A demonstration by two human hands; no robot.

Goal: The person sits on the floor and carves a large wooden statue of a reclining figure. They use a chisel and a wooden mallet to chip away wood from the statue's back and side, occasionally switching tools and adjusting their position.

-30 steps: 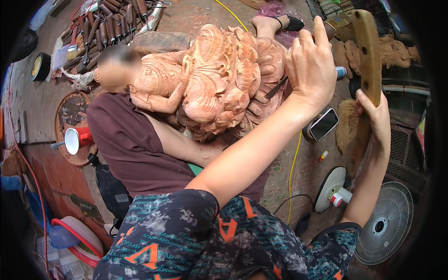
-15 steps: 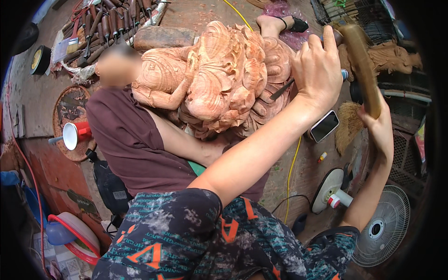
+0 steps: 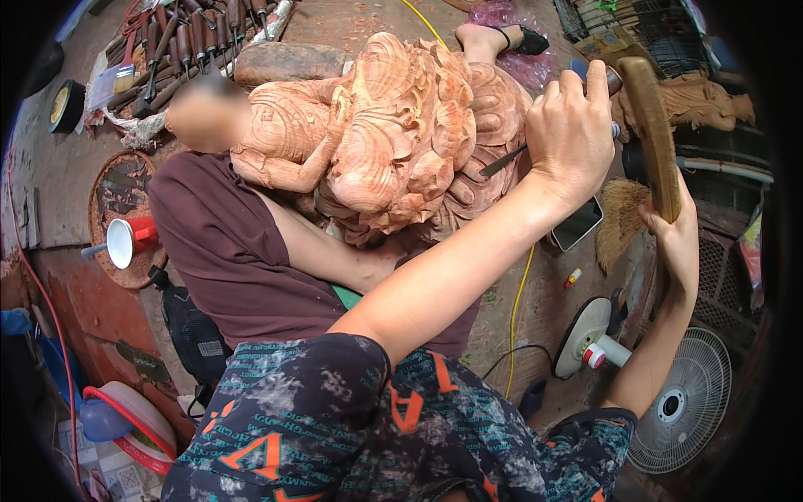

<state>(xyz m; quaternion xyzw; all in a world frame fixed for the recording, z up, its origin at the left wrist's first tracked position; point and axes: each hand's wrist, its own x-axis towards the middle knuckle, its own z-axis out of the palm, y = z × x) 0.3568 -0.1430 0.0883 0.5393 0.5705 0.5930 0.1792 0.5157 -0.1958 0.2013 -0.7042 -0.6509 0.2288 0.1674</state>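
Note:
A large reddish wood carving point(image 3: 401, 142) of a robed figure lies on its side in front of me, its head end blurred. My left hand point(image 3: 570, 130) is closed round a chisel point(image 3: 507, 159), with the index finger sticking up. The dark blade points left and down onto the petal-like carving at the base; its tip is at or near the wood. Behind my fist part of the chisel's handle end shows. My right hand point(image 3: 673, 230) grips the lower end of a wooden mallet point(image 3: 652, 134), which stands upright with its top close beside that handle end.
Many wooden-handled chisels point(image 3: 196, 38) lie at the far left, beside a brush point(image 3: 124, 79). A wood block point(image 3: 288, 65) sits behind the carving. A phone point(image 3: 577, 226), a straw brush point(image 3: 619, 222) and a fan point(image 3: 677, 402) are right. A red cup point(image 3: 142, 234) stands left of a maroon-covered leg point(image 3: 217, 243).
The mallet's top has shifted slightly down and right, and its blur is gone. My left hand and the chisel keep nearly the same place on the carving. The whole view has shifted slightly.

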